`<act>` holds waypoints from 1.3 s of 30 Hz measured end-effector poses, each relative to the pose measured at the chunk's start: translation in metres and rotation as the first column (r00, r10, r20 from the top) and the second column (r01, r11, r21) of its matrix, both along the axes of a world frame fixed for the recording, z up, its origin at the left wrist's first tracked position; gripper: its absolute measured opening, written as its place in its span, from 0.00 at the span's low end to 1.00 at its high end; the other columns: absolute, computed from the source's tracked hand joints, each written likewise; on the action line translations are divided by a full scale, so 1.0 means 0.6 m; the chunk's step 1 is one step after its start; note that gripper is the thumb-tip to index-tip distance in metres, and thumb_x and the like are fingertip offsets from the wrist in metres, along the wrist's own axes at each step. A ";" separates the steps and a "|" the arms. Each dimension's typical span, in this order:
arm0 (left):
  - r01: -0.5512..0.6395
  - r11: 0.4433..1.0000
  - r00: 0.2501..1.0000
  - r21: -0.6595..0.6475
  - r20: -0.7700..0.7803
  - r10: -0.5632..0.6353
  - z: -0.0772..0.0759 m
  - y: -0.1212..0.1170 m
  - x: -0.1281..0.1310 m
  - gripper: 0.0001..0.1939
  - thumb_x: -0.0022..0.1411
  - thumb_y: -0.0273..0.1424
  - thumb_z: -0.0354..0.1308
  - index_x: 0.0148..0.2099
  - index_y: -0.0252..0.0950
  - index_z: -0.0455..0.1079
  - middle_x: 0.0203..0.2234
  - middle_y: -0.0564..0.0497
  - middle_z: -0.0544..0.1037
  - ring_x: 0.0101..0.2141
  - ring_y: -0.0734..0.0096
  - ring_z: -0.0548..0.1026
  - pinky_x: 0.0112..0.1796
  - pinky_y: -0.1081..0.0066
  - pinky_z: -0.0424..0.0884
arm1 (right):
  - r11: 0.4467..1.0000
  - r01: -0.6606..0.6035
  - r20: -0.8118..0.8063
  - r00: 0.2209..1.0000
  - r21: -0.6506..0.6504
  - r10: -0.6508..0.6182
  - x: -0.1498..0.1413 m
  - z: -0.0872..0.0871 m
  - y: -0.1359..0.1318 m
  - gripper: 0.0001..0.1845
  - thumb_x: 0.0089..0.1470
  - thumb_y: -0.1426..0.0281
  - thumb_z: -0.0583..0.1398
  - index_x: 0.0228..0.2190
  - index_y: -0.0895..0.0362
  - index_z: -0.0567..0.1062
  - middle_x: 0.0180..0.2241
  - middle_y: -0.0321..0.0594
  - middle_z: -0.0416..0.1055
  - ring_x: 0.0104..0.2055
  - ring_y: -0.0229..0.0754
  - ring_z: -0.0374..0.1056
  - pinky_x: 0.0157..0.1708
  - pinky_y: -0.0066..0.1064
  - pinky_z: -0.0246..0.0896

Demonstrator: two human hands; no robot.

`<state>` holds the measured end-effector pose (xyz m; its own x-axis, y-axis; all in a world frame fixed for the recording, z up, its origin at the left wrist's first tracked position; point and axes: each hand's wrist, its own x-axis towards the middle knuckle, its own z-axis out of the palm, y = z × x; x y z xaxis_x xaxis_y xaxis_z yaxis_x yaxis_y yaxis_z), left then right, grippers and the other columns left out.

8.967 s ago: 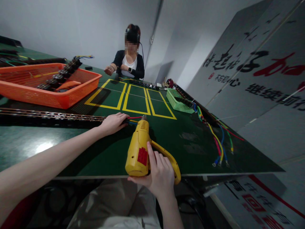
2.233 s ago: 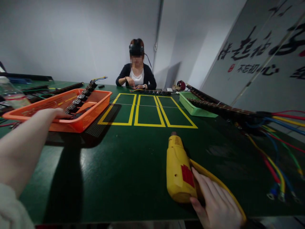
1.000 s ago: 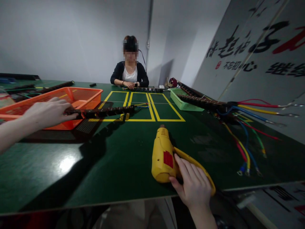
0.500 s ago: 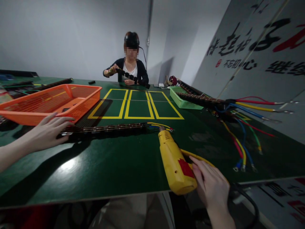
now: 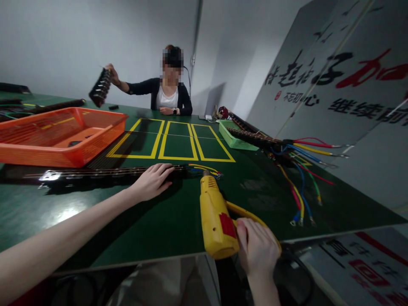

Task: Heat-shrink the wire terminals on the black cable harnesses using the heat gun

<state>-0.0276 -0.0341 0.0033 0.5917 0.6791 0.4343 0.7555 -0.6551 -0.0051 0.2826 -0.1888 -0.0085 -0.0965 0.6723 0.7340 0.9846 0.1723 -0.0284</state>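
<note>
A long black wire harness (image 5: 108, 173) with shiny metal spots lies left to right on the green table. Short yellow and blue leads with ring lugs come out of its right end. My left hand (image 5: 152, 182) is wrapped over the harness near that end, fingers on the far side and thumb on the near side. In my right hand (image 5: 259, 243) is the handle of a yellow heat gun (image 5: 216, 223), partly hidden by my fingers. The gun's metal nozzle points away from me, close to the ring-lug leads. Whether it touches them I cannot tell.
An orange basket (image 5: 72, 155) with small dark pieces stands at left. At right, a green basket (image 5: 239, 142) sits beside more harnesses (image 5: 255, 137) with coloured leads. Yellow tape rectangles (image 5: 177, 158) mark the table. Across it, a person (image 5: 167, 97) holds up a black ribbed strip (image 5: 101, 88).
My left hand has slid right along the harness, from its left part to near the leads. The heat gun stays by the leads. Across the table, the person has swung the black strip leftward.
</note>
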 end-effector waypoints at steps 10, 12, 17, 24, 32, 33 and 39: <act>-0.102 0.992 0.987 0.074 -0.115 0.110 0.025 -0.004 -0.052 0.10 0.61 0.33 0.47 0.43 0.38 0.65 0.41 0.44 0.70 0.42 0.58 0.69 0.44 0.59 0.65 | 0.997 -0.069 -0.079 0.995 -0.022 0.067 -0.077 -0.008 -0.003 0.18 0.63 0.68 0.47 0.28 0.56 0.72 0.24 0.37 0.70 0.29 0.38 0.62 0.34 0.30 0.50; -0.117 0.989 0.984 0.096 -0.123 0.128 0.032 -0.002 -0.065 0.10 0.61 0.36 0.47 0.38 0.38 0.65 0.37 0.46 0.71 0.40 0.58 0.70 0.44 0.59 0.64 | 0.997 -0.074 -0.087 0.994 -0.019 0.072 -0.084 -0.010 -0.002 0.18 0.63 0.68 0.47 0.27 0.56 0.71 0.23 0.37 0.69 0.28 0.38 0.61 0.33 0.30 0.49; -0.184 0.973 0.977 0.136 -0.086 0.197 0.027 0.005 -0.082 0.14 0.64 0.38 0.44 0.34 0.37 0.65 0.32 0.47 0.70 0.38 0.59 0.71 0.44 0.60 0.63 | 0.997 -0.076 -0.091 0.993 -0.007 0.075 -0.086 -0.014 0.000 0.20 0.63 0.67 0.45 0.27 0.55 0.71 0.23 0.36 0.68 0.28 0.38 0.61 0.33 0.31 0.48; -0.137 0.986 0.991 0.097 0.018 0.136 0.001 -0.003 -0.048 0.15 0.65 0.35 0.43 0.49 0.36 0.63 0.43 0.44 0.70 0.44 0.59 0.70 0.44 0.62 0.66 | 0.997 -0.064 -0.099 0.993 0.038 0.067 -0.089 -0.016 0.005 0.21 0.64 0.65 0.45 0.25 0.56 0.71 0.22 0.36 0.69 0.28 0.39 0.60 0.32 0.32 0.47; -0.017 0.999 0.999 0.036 0.046 0.015 -0.012 -0.001 -0.057 0.17 0.64 0.32 0.44 0.53 0.35 0.61 0.48 0.43 0.67 0.47 0.58 0.67 0.48 0.60 0.65 | 0.996 -0.061 -0.094 0.993 0.068 0.067 -0.094 -0.014 0.012 0.19 0.63 0.66 0.48 0.24 0.56 0.71 0.22 0.36 0.70 0.27 0.37 0.62 0.32 0.32 0.48; -0.009 1.000 0.999 0.029 0.050 0.007 -0.012 -0.001 -0.059 0.17 0.63 0.32 0.44 0.53 0.35 0.61 0.48 0.43 0.67 0.47 0.58 0.67 0.48 0.60 0.65 | 0.995 -0.062 -0.100 0.993 0.083 0.070 -0.096 -0.013 0.015 0.18 0.62 0.67 0.49 0.24 0.56 0.71 0.22 0.36 0.70 0.27 0.37 0.62 0.32 0.31 0.48; -0.012 1.000 0.997 -0.006 0.072 0.012 -0.014 -0.002 -0.060 0.17 0.63 0.31 0.44 0.53 0.35 0.61 0.49 0.42 0.67 0.49 0.58 0.67 0.49 0.58 0.65 | 0.962 -0.110 -0.182 0.971 0.248 0.158 -0.096 -0.003 -0.006 0.12 0.61 0.70 0.51 0.42 0.56 0.72 0.40 0.40 0.74 0.46 0.43 0.66 0.53 0.41 0.50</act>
